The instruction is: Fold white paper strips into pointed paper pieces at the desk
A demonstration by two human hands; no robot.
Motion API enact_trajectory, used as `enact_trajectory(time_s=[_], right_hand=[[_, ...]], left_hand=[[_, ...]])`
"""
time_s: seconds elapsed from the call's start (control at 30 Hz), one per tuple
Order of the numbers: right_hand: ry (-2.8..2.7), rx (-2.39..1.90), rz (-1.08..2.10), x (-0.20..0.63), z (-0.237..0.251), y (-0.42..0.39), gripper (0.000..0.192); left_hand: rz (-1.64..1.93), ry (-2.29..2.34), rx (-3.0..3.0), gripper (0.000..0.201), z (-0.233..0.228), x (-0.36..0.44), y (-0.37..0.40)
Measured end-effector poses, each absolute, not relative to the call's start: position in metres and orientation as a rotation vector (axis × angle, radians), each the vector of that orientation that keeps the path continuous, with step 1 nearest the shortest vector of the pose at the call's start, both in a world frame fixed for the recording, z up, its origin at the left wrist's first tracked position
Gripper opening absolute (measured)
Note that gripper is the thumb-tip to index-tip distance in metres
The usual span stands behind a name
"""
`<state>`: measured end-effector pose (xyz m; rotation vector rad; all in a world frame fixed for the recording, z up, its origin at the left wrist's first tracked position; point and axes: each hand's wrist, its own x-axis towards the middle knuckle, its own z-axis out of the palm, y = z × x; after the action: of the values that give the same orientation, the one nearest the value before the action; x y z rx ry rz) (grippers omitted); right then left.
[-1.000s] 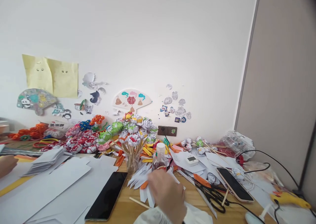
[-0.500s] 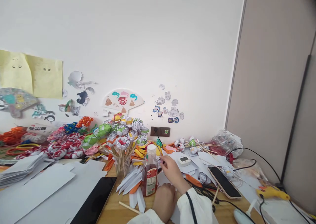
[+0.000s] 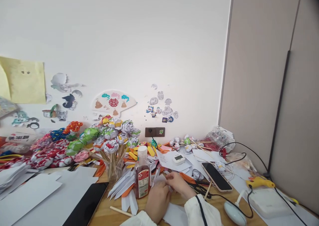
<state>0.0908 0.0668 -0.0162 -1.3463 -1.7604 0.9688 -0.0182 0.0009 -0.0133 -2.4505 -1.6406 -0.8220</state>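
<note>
Left hand (image 3: 157, 201) and right hand (image 3: 179, 185) brought together near the table's (image 3: 179, 201) front edge, fingertips pinching a small white paper piece (image 3: 166, 183) between them, just right of a sauce bottle (image 3: 142, 177) with white cap and red label, print too small to read. Little bare wood around: white sheets (image 3: 45, 192) and a dark phone (image 3: 86, 206) to the left, scissors (image 3: 199, 188), a second phone (image 3: 216, 176) and cables to the right. Behind the bottle, a clear cup (image 3: 114, 171) packed with paper flowers (image 3: 112, 136) on sticks.
</note>
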Motion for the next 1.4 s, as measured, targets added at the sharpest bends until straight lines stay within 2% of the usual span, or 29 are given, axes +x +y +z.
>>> enact_trajectory(time_s=[0.13,0.3,0.4,0.53,0.63,0.9,1.0,1.1,1.27,1.4], right_hand=[[-1.702,-1.272,0.76,0.093,-0.016,0.06,0.007],[-1.634,-1.193,0.565,0.095,-0.008,0.052,0.019],[-1.621,-1.114,0.526,0.096,-0.004,0.049,0.022],[-1.648,-1.081,0.487,0.096,-0.005,0.045,0.019],[-1.679,-1.051,0.555,0.095,-0.005,0.042,0.018],[-1.616,-0.836,0.986,0.096,-0.001,0.04,0.024],[-1.597,-0.805,1.087,0.095,-0.001,0.04,0.021],[-1.56,-0.862,1.007,0.095,-0.004,0.043,0.017],[-1.415,-0.959,0.878,0.096,-0.008,0.051,0.029],[-1.432,-0.814,1.169,0.095,-0.007,0.048,0.025]], left_hand=[[-1.024,-1.673,-2.457,0.025,-0.012,-0.02,0.002],[-1.464,-1.796,-2.354,0.023,-0.012,-0.023,0.005],[-1.718,-1.945,-2.197,0.033,-0.016,-0.023,0.011],[-1.872,-2.063,-2.211,0.042,-0.018,-0.019,0.015],[-1.997,-1.962,-2.352,0.04,-0.013,-0.017,0.014],[-2.495,-1.802,-2.536,0.047,-0.005,-0.014,0.014],[-2.545,-1.706,-2.615,0.049,-0.01,-0.014,0.017],[-2.517,-1.629,-2.652,0.047,-0.014,-0.014,0.018],[-2.468,-1.709,-2.75,0.048,-0.013,-0.016,0.017],[-2.416,-1.831,-2.964,0.051,-0.017,-0.016,0.02]])
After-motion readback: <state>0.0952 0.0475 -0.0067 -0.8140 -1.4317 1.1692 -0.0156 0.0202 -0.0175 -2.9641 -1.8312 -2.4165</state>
